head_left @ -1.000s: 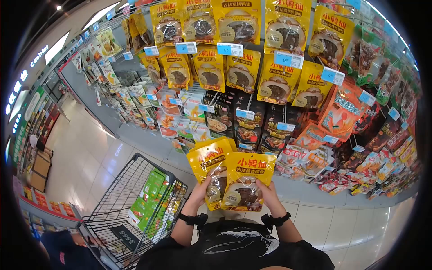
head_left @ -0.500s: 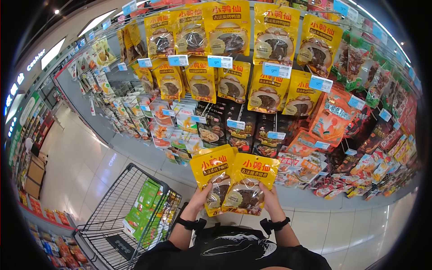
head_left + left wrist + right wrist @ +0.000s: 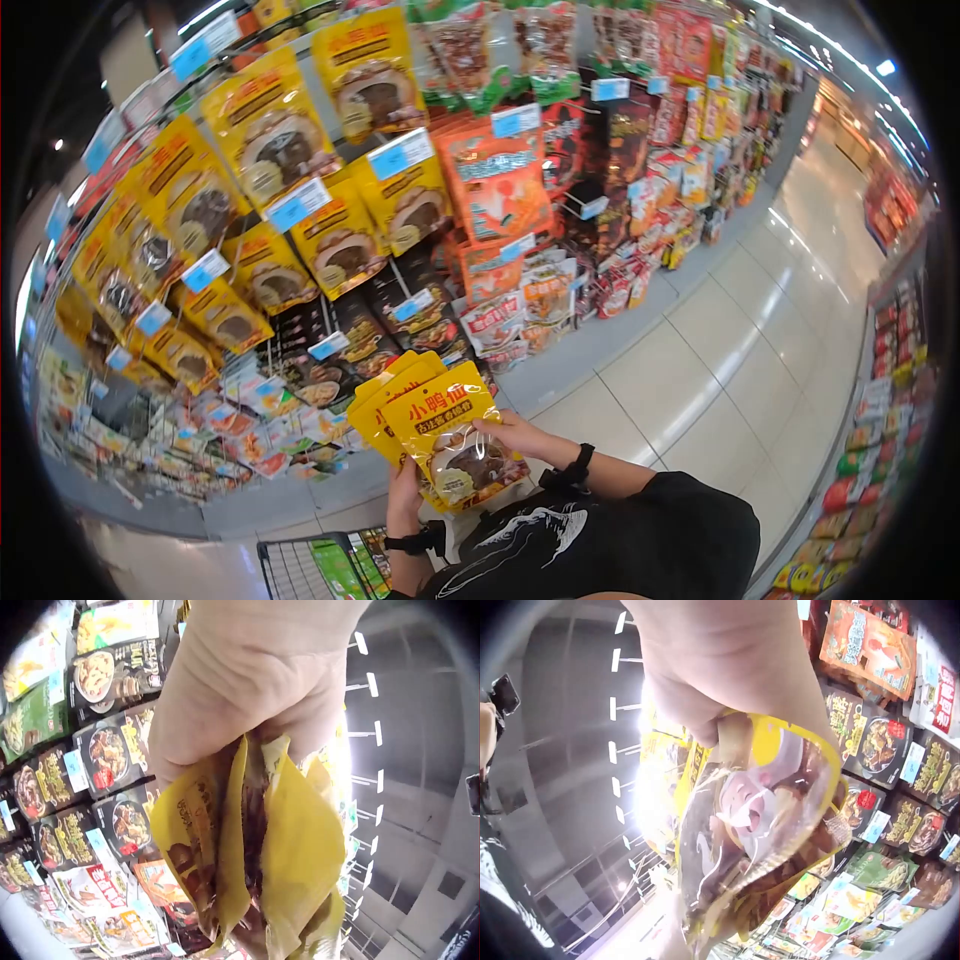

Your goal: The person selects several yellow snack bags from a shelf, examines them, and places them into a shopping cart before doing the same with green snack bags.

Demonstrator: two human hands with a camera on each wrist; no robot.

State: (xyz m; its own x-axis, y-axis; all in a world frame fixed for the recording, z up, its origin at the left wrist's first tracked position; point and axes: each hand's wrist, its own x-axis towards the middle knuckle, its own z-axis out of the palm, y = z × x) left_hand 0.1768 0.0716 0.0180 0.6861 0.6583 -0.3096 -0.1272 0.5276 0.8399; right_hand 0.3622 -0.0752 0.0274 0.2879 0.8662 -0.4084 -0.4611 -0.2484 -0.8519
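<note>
In front of my body, several yellow snack pouches (image 3: 455, 445) with red lettering and a clear window overlap in a loose fan. My left hand (image 3: 403, 492) grips their lower left edge, its thumb on the front. At the right edge of the foremost pouch, my right hand (image 3: 515, 436) pinches with the thumb in front. In the left wrist view, yellow pouches (image 3: 300, 847) hang side by side from the left hand (image 3: 255, 682). The right wrist view shows a shiny pouch (image 3: 757, 795) under the right hand (image 3: 727, 667), whose fingertips are mostly hidden.
A shelf wall of hanging packs stands ahead, with matching yellow pouches (image 3: 270, 140), orange packs (image 3: 495, 180) and blue price tags (image 3: 400, 155). A shopping cart (image 3: 300, 570) is at the lower left. Tiled aisle floor (image 3: 680, 370) runs right, beside another stocked shelf (image 3: 860, 440).
The head view has swung right, so the shelf and cart have shifted left and the right aisle shows. The pouches, earlier spread side by side, now overlap more, both hands still holding them.
</note>
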